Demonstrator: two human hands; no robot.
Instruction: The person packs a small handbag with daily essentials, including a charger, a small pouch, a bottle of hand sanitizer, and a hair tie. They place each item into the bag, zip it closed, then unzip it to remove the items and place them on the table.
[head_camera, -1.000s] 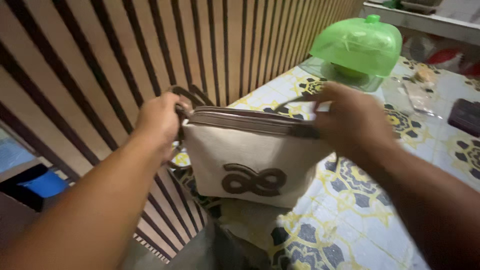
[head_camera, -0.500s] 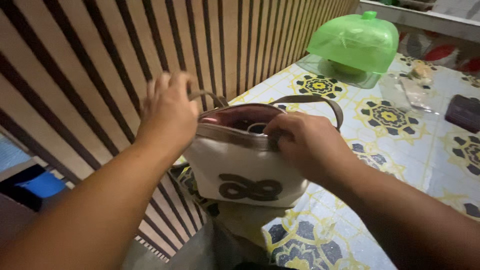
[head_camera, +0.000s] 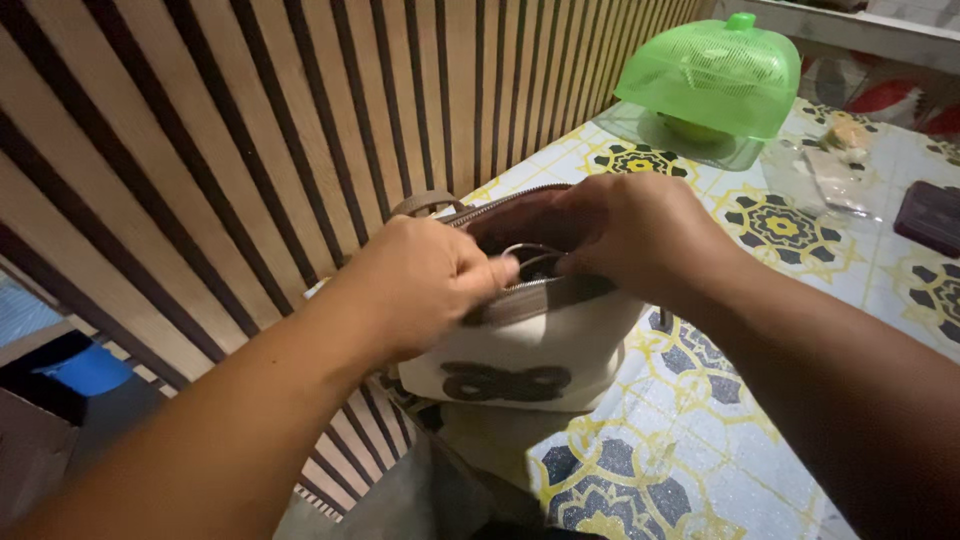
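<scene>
Two hands, left hand and right hand, fingers seemingly pinching one cream bag's open mouth.

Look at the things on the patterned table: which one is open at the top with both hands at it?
The cream bag with the dark looped emblem, nearest the camera. Its zip gapes, with the left hand and right hand at its mouth; the green dome cover sits untouched.

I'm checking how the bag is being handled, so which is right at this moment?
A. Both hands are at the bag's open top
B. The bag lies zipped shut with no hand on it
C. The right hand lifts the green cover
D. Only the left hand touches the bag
A: the left hand and the right hand both grip the unzipped top of the cream bag, while the green cover sits untouched farther back on the table.
</scene>
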